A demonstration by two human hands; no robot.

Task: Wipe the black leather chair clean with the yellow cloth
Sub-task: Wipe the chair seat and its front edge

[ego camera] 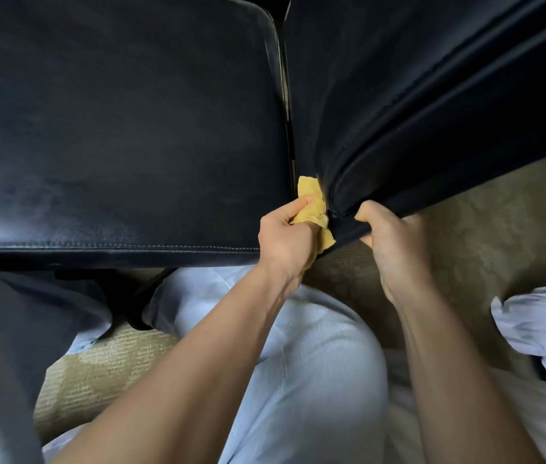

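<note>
The left hand [286, 239] pinches the bunched yellow cloth [310, 209] at the near end of the gap between the seat cushion [124, 128] and side panel [432, 95] of the black leather chair [131, 254]; the right hand [392, 239] grips the panel's edge just beside. The gap runs straight away from the hands; the left one is nearer.

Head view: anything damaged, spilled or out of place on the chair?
Nothing stands out. The black leather chair has dull smears only; left hand holds the yellow cloth at its gap, right hand grips the side panel.
</note>
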